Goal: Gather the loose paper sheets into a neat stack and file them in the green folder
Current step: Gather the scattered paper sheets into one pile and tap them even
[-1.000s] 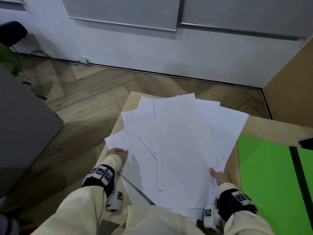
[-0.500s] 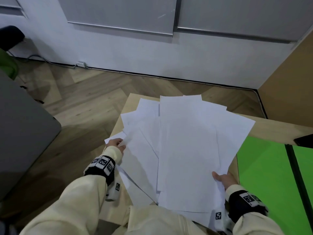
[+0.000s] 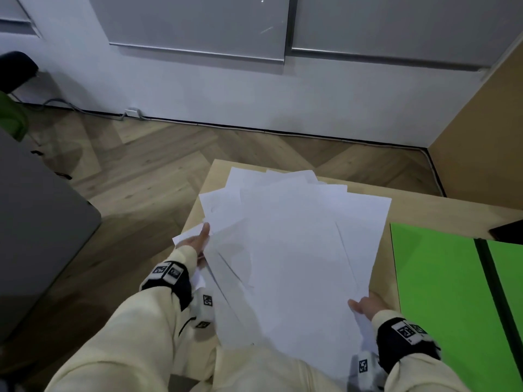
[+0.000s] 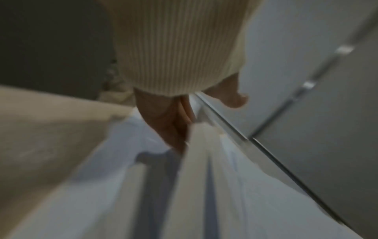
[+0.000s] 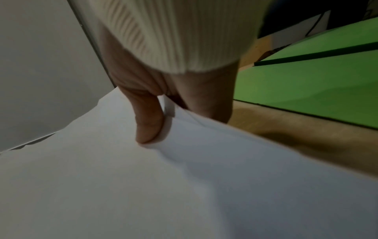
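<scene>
A person in cream sleeves gathers a fan of white sheets (image 3: 294, 250) above a pale wooden worktop (image 3: 441, 213), with the job of stacking and filing them at an early stage. At left, a grey cabinet (image 3: 34, 222) and herringbone floor (image 3: 147, 165) frame the scene. The left hand (image 3: 195, 241) grips the left edge of the fan; the left wrist view, though blurred, shows the thumb above the paper and the fingers (image 4: 163, 126) tucked beneath it, pinching the sheets. In the centre the sheets overlap at differing angles, their far corners splayed over the worktop's far edge, so they are gathered into one bundle but not yet squared; whether every sheet is lifted clear of the worktop cannot be told. The right hand (image 3: 368, 305) pinches the near right corner, thumb (image 5: 148, 122) pressed on top and the fingers hidden under the paper. At right, the green folder (image 3: 441, 292) lies open and flat on the worktop, just beside the bundle, apart from it and holding no paper in the part that shows. Still to do, by the look of it: tapping the edges flush into a neat stack, carrying it across to the folder, laying it inside and closing the cover.
</scene>
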Demonstrator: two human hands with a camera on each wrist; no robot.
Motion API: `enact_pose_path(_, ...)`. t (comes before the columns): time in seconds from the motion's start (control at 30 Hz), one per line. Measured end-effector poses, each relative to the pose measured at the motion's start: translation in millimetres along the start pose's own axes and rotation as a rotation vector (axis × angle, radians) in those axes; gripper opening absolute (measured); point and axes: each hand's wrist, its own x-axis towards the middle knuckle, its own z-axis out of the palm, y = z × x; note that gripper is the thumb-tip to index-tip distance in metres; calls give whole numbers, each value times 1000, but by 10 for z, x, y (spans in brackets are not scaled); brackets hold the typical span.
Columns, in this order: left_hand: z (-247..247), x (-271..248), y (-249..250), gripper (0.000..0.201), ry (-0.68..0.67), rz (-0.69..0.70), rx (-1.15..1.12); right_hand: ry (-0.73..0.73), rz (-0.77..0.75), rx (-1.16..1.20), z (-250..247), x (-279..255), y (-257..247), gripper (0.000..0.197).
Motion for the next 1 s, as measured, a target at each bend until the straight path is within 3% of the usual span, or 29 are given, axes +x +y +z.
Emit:
enact_pose_path(0.1, 6, -95, -312, 33, -187, -129, -118, -91, 80, -41, 56, -70, -63, 50)
enact_pose_path(0.17, 98, -33, -519, 68, -245, -121, -2, -121, -33, -170, 100, -61, -99, 53)
enact_pose_path(0.23, 238, -127, -535, 89, -217, -97, 154, -85, 1, -156, 158, -29, -118, 67)
enact_pose_path(0.3, 371, -258, -458, 73, -170, -51, 229, -28, -15, -25, 190, -9, -180, 77)
enact_pose_path(0.37, 473, -224, -413, 68, -173, -40, 248, -108, -46, 40, 225, -50, -205, 89)
enact_pose_path(0.4, 506, -237, -369, 70, -169, -57, 272, -158, -55, 194, 204, -76, -214, 105)
enact_pose_path(0.43, 512, -259, -323, 71, -156, -70, 293, -294, -105, 273, 191, -109, -235, 119)
enact_pose_path(0.47, 516, -263, -297, 72, -168, -89, 295, -336, -115, 400, 159, -142, -255, 118)
enact_pose_path(0.53, 505, -273, -275, 67, -242, -122, 232, -249, -91, 604, 221, -75, -252, 83)
enact_pose_path(0.6, 461, -281, -287, 70, -265, -118, 198, -203, -130, 568, 266, -61, -261, 66)
enact_pose_path(0.67, 412, -153, -333, 97, -174, -74, 176, -214, -143, 637, 286, -39, -305, 56)
enact_pose_path(0.73, 326, -74, -329, 100, -37, -77, 199, -194, -144, 689, 223, -40, -334, 55)
enact_pose_path(0.8, 235, 42, -331, 102, 12, -88, 183, -210, -134, 769, 172, 13, -299, 71)
enact_pose_path(0.9, 244, 167, -412, 133, 25, -145, 59, -287, -130, 788, 270, 49, -323, 127)
enact_pose_path(0.93, 275, 95, -385, 130, -33, -158, -46, -309, -154, 789, 334, 80, -324, 137)
enact_pose_path(1.0, 364, -164, -263, 101, -143, -158, -129, -344, -219, 747, 396, 3, -453, 112)
